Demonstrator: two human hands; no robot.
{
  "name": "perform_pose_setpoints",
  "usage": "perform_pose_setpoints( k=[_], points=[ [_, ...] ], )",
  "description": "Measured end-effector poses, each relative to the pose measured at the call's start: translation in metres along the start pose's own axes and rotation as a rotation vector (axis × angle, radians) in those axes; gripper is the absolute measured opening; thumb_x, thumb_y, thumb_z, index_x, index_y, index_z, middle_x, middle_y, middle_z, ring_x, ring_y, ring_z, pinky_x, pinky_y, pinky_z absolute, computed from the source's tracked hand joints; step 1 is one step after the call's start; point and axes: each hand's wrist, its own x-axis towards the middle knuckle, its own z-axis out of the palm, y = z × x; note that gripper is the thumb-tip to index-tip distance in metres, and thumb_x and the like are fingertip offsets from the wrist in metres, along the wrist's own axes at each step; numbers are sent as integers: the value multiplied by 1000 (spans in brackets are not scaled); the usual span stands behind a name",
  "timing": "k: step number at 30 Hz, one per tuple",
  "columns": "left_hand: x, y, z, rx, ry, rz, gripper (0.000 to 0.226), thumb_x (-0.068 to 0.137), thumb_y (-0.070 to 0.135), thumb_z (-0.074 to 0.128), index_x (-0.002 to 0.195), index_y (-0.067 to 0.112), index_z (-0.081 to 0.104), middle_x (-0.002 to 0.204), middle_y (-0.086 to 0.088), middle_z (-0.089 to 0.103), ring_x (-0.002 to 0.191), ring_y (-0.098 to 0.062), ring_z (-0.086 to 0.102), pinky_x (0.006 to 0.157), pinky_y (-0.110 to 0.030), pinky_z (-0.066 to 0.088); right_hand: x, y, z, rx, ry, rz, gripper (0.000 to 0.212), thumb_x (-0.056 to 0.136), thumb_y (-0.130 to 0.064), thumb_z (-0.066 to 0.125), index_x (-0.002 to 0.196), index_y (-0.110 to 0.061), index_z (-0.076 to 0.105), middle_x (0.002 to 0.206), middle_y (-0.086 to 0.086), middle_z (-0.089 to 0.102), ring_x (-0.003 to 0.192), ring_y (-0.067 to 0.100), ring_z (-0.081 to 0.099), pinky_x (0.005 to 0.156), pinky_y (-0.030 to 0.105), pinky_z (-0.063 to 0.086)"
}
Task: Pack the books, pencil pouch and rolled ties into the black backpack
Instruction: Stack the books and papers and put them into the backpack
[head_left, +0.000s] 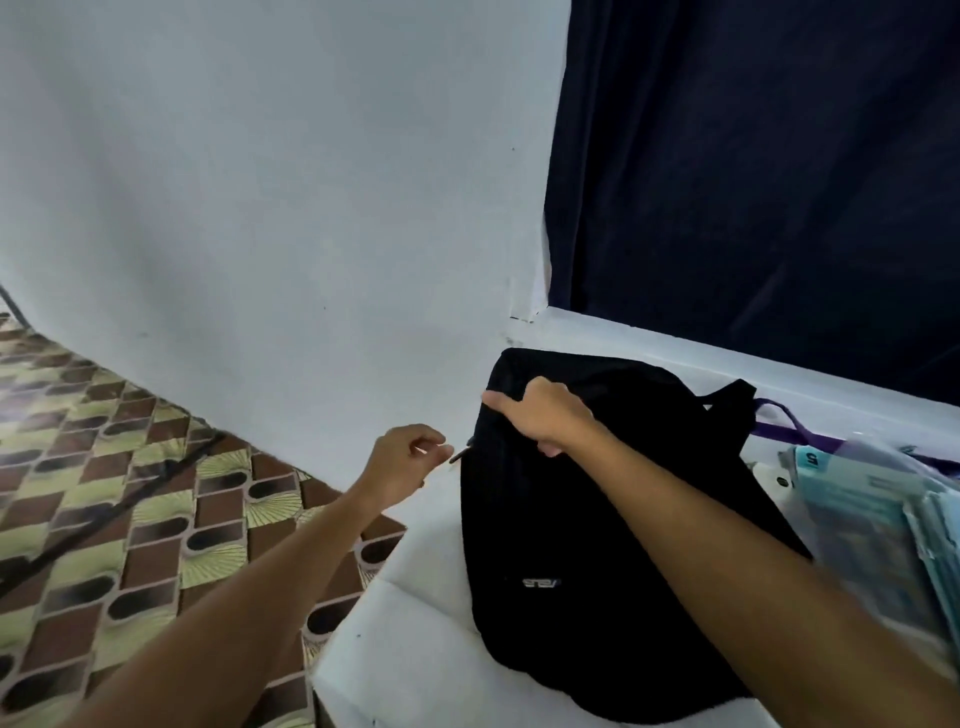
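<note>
Black fabric backpack lies flat on white table. Right hand clenches its top edge; left hand pinches the small dark zipper pull at the bag's left side.
</note>
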Motion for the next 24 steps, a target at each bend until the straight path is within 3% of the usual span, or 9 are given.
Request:
perform_pose_setpoints(
  k=[4, 8, 10, 13, 16, 18, 20, 22, 24],
  points=[
    [21, -14, 12, -88, -128, -48, 35, 86, 33, 72, 115, 15, 66, 95, -4, 71, 76, -21, 68, 49, -22, 49, 35, 1, 42, -164, 106, 141, 80, 82, -80, 39, 117, -11, 61, 119, 7, 64, 111, 29, 61, 76, 34, 39],
    [35, -25, 20, -108, -197, -23, 31, 86, 26, 73, 108, 5, 72, 66, 3, 66, 53, -4, 58, 46, -13, 42, 62, 26, 60, -50, 101, 135, 71, 76, -74, 58, 110, -10, 58, 112, 7, 63, 107, 29, 61, 77, 34, 42],
    [39, -28, 22, -163, -204, -21, 27, 84, 22, 75, 101, 1, 75, 62, -2, 65, 52, -10, 54, 46, -17, 42, 73, 43, 58, 123, 54, 121, 69, 72, -72, 65, 100, -10, 60, 100, 7, 63, 96, 26, 63, 75, 33, 45],
    [44, -29, 22, -268, -226, -61, 23, 83, 16, 76, 94, -4, 74, 69, -12, 65, 57, -15, 56, 49, -21, 47, 81, 58, 51, 313, 36, 100, 56, 76, -63, 68, 69, -11, 51, 67, 2, 54, 64, 18, 57, 58, 28, 40],
    [47, -25, 18, -353, -244, -129, 22, 84, 12, 74, 89, -9, 72, 64, -4, 61, 53, -9, 53, 50, -20, 46, 82, 64, 45, 369, 12, 112, 56, 79, -60, 67, 64, -13, 42, 60, 1, 44, 54, 15, 47, 54, 28, 36],
    [50, -22, 15, -339, -240, -134, 21, 86, 12, 72, 85, -9, 71, 59, -2, 58, 49, -8, 52, 48, -19, 45, 80, 64, 44, 245, 43, 132, 58, 78, -67, 62, 71, -13, 45, 69, 1, 52, 65, 19, 57, 60, 29, 41],
    [50, -20, 14, -231, -233, -74, 25, 88, 15, 70, 81, -9, 70, 57, -2, 59, 44, -7, 54, 45, -19, 46, 77, 58, 46, -25, 246, 111, 59, 82, -71, 52, 89, -12, 52, 88, 5, 61, 87, 29, 63, 71, 34, 46],
    [49, -19, 16, -73, -213, 40, 28, 91, 16, 67, 77, -7, 70, 54, 1, 59, 40, -3, 53, 45, -16, 44, 74, 42, 47, -118, 500, -138, 54, 89, -63, 47, 110, -14, 58, 107, 9, 61, 103, 32, 58, 84, 39, 46],
    [47, -20, 19, 22, -168, 133, 26, 92, 16, 66, 74, -2, 70, 53, 6, 58, 39, -1, 51, 48, -14, 40, 77, 20, 48, -111, 391, -464, 57, 91, -61, 36, 118, -21, 65, 125, 5, 59, 123, 28, 47, 103, 41, 36]
  ],
)
